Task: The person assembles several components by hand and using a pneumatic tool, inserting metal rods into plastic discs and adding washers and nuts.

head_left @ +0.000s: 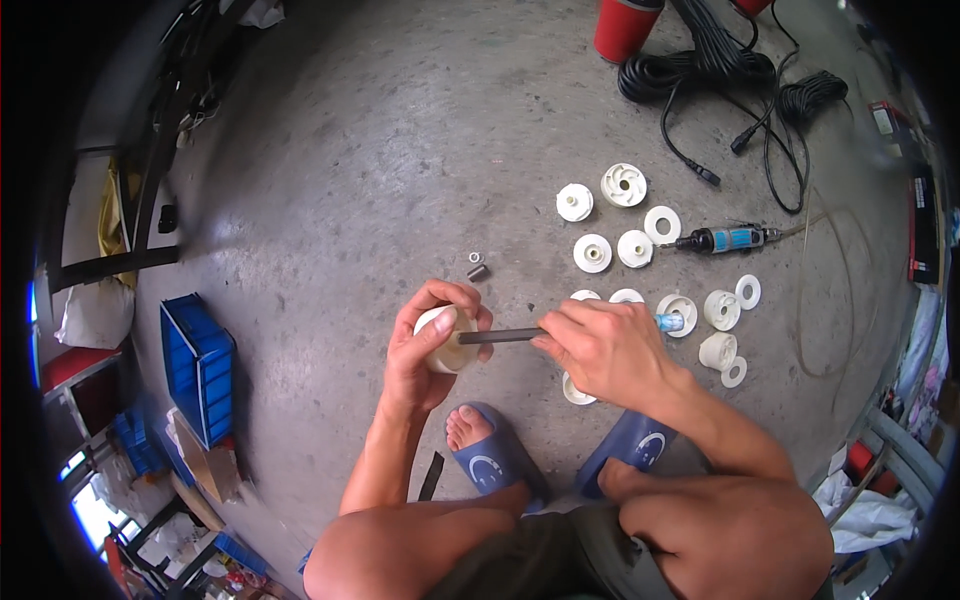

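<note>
My left hand (425,345) is closed round a cream-white round plastic part (441,330), its face turned to the right. In my right hand (605,345) is a flat dark file (500,337), gripped from above. Its tip meets the middle of the white part; how far it goes in cannot be seen. A light-blue and white end (671,322), perhaps the file's handle, shows beyond my right hand. On the floor past my left hand lie a small dark metal sleeve (478,272) and a small white ring (475,257).
Several white plastic impellers (624,186) and flat white rings (662,225) lie on the concrete floor to the right. Among them rests a blue-black air tool (728,239) with a hose. Coiled black cables (700,70) and a red bucket (626,28) are farther off. A blue crate (198,370) stands left.
</note>
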`<state>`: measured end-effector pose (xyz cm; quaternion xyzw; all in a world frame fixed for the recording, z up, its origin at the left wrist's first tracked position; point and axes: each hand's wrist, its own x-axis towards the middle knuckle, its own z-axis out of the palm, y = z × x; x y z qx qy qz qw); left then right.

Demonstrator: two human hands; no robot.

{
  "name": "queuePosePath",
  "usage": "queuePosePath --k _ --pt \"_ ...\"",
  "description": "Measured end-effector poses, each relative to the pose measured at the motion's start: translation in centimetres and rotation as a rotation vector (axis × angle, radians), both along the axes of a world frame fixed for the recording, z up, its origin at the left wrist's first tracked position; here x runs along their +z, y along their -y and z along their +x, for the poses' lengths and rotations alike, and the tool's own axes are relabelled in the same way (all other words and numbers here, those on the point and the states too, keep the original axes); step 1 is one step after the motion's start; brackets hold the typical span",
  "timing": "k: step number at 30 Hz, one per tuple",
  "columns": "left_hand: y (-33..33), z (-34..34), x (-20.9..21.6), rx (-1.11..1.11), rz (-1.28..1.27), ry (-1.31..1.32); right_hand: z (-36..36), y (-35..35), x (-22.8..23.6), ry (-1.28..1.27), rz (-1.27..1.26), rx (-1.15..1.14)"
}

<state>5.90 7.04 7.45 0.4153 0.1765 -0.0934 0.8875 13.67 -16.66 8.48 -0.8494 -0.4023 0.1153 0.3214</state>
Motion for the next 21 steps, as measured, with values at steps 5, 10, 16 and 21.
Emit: queuePosePath --k 5,10,16,21 --pt "0.1 -0.6 0.4 -0.129 0.423 -0.127 0.5 0.0 0.7 0.187 -0.096 0.144" --pt "1.2 -1.2 0.5 -0.112 0.510 -0.081 -1.2 1.0 -0.2 -0.023 -0.078 0.090" --pt "0.4 0.4 2.0 -0.360 0.779 0.297 -1.7 2.0 -1.3 -0.443 0.032 0.073" --pt "1.6 0.7 2.2 -0.211 0.839 0.097 -1.6 1.4 -0.1 -0.284 0.008 -0.014"
